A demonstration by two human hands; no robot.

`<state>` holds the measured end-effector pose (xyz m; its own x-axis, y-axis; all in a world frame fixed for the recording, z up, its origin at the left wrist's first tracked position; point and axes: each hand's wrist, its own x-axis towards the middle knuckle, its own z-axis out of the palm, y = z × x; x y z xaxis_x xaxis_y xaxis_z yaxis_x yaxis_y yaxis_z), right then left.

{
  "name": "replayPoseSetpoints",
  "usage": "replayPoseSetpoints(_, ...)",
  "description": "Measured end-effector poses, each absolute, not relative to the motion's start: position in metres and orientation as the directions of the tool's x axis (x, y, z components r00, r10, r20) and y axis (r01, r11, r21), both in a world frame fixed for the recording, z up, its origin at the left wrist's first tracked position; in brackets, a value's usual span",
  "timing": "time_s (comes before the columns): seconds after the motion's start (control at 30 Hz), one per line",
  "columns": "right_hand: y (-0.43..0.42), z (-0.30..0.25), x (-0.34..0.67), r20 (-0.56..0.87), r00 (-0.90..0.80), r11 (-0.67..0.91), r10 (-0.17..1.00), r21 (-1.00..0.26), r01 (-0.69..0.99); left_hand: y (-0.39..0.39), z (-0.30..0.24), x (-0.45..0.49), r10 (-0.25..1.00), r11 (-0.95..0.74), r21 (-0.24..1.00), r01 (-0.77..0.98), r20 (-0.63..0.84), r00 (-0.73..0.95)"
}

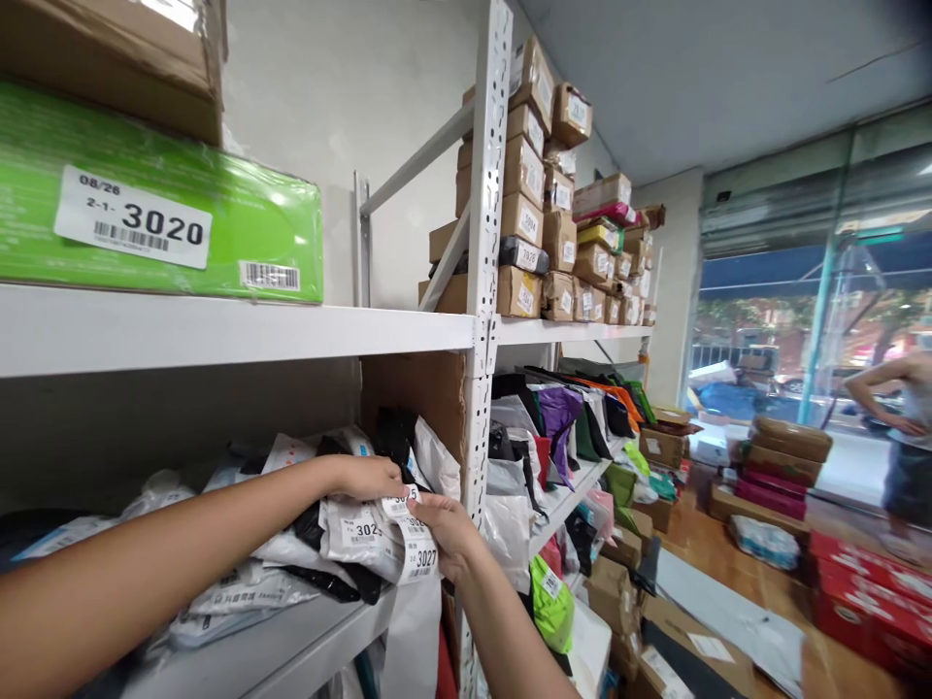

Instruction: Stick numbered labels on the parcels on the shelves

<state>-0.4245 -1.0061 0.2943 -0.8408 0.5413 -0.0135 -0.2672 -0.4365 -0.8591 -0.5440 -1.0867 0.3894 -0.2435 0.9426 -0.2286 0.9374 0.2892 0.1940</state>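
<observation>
My left hand (370,476) reaches in from the left, its fingers closed at the top end of a strip of white number labels (417,560). My right hand (448,532) pinches the same strip from the right side. The lowest label reads 3027, and plain backing paper (413,631) hangs below it over the shelf edge. Just behind the strip lies a white plastic mailer bag (358,544) with a numbered label stuck on it. More white and black parcel bags (248,590) are heaped under my left forearm.
A white metal shelf (240,335) above the hands carries a green box (277,228) labelled 3020. Its perforated upright (481,398) stands close right of my hands. Boxes (522,218) fill the adjoining shelf. Red cartons (870,602) stand on the floor; a person (907,427) is at far right.
</observation>
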Motion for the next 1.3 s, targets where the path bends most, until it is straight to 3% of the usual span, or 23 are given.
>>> replayPoseSetpoints(0.13, -1.003, 0.286, -0.431, -0.065, -0.787, -0.422, 0.613, -0.87, -0.257, -1.089, 0.391, -0.526, 0.945, 0.301, 0.001, 0.954, -0.134, -0.298)
replayPoseSetpoints(0.23, -1.006, 0.282, -0.424, -0.061, -0.797, -0.433, 0.6, -0.863, -0.26, -1.089, 0.391, -0.517, 0.937, 0.325, -0.083, 0.942, -0.105, -0.332)
replayPoseSetpoints(0.4, -1.019, 0.267, -0.398, -0.009, -0.849, -0.476, 0.529, -0.831, -0.288, -1.088, 0.389, -0.51, 0.921, 0.379, -0.11, 0.919, -0.048, -0.386)
replayPoseSetpoints(0.57, -1.03, 0.237, -0.371, 0.051, -0.868, -0.494, 0.493, -0.806, -0.328, -1.091, 0.386, -0.506, 0.883, 0.461, -0.109, 0.881, 0.155, -0.443)
replayPoseSetpoints(0.67, -1.029, 0.237, -0.367, 0.136, -0.766, -0.4, 0.628, -0.788, -0.469, -1.09, 0.391, -0.504, 0.871, 0.459, -0.168, 0.872, 0.276, -0.405)
replayPoseSetpoints(0.73, -1.026, 0.244, -0.373, 0.219, -0.695, -0.275, 0.685, -0.806, -0.525, -1.087, 0.397, -0.504, 0.917, 0.362, -0.252, 0.897, 0.267, -0.295)
replayPoseSetpoints(0.87, -1.021, 0.255, -0.388, 0.418, -0.704, 0.001, 0.574, -0.86, -0.51, -1.087, 0.41, -0.508, 0.965, 0.17, -0.366, 0.915, 0.25, -0.079)
replayPoseSetpoints(0.93, -1.021, 0.254, -0.391, 0.437, -0.728, 0.029, 0.528, -0.866, -0.499, -1.093, 0.413, -0.513, 0.966, 0.033, -0.315, 0.948, 0.252, 0.051)
replayPoseSetpoints(1.03, -1.021, 0.245, -0.392, 0.418, -0.762, -0.02, 0.494, -0.871, -0.491, -1.106, 0.407, -0.52, 0.969, -0.175, -0.172, 0.969, 0.144, 0.201)
replayPoseSetpoints(1.17, -1.017, 0.232, -0.395, 0.439, -0.717, -0.1, 0.542, -0.813, -0.573, -1.12, 0.395, -0.523, 0.957, -0.256, -0.289, 0.922, 0.061, 0.285)
replayPoseSetpoints(1.2, -1.016, 0.231, -0.396, 0.456, -0.688, -0.106, 0.564, -0.787, -0.608, -1.122, 0.395, -0.523, 0.957, -0.263, -0.272, 0.926, 0.047, 0.286)
replayPoseSetpoints(1.3, -1.014, 0.231, -0.399, 0.471, -0.603, -0.133, 0.644, -0.707, -0.694, -1.127, 0.401, -0.519, 0.983, -0.186, -0.031, 0.982, -0.007, 0.186)
